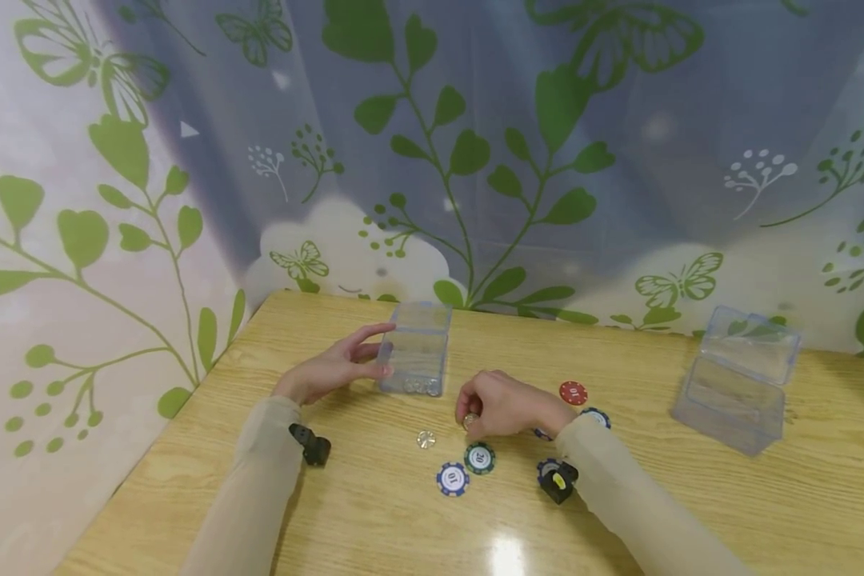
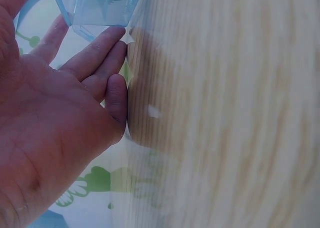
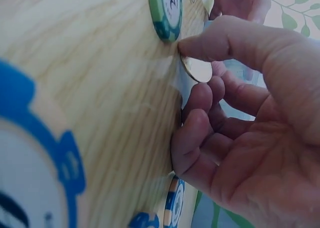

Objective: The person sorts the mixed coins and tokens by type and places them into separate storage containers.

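One coin sat pinched by its rim in the right hand, probably because it was so thin; to that hand's left, the left hand, fingers extended, touched the box, seemingly to steady it.

Shiny metallic coin, smooth clear plastic box

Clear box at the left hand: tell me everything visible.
The clear box is rectangular, see-through with a bluish tint, and looks like plastic. Its lid is open, at the far side. It sits on the wooden table; a few shiny, coin-like pieces show inside at its near end. The left hand touches its left side.
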Available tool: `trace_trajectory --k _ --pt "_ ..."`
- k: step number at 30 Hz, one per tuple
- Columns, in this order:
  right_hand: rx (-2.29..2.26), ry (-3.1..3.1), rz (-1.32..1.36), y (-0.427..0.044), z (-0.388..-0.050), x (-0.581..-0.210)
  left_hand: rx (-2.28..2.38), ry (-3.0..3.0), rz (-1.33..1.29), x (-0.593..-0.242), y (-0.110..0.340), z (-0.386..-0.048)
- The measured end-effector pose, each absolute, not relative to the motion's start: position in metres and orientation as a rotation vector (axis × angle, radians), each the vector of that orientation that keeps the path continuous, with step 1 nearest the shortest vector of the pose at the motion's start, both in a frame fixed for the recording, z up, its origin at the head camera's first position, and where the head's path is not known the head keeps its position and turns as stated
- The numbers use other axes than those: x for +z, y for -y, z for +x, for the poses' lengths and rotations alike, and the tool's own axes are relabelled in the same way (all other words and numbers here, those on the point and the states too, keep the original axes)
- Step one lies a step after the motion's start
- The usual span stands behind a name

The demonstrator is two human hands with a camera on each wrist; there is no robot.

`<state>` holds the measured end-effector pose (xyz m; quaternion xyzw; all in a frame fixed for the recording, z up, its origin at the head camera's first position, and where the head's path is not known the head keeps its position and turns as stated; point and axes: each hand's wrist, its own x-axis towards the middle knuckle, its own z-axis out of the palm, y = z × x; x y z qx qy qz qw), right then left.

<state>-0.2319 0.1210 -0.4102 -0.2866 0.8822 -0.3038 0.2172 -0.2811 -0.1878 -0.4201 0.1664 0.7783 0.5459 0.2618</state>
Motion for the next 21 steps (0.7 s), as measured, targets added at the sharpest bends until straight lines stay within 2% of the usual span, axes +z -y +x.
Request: trace_trajectory --k 11,21 --pt "-0.995 -2.337 -0.848 -0.134 -0.236 -0.415 1.481 -2.104 0.448 -0.419 0.188 -0.280" --pt "-1.206 -2.283 -0.793 -0.148 -0.240 -0.422 1.490 -2.093 0.446 -0.418 0.187 -0.281"
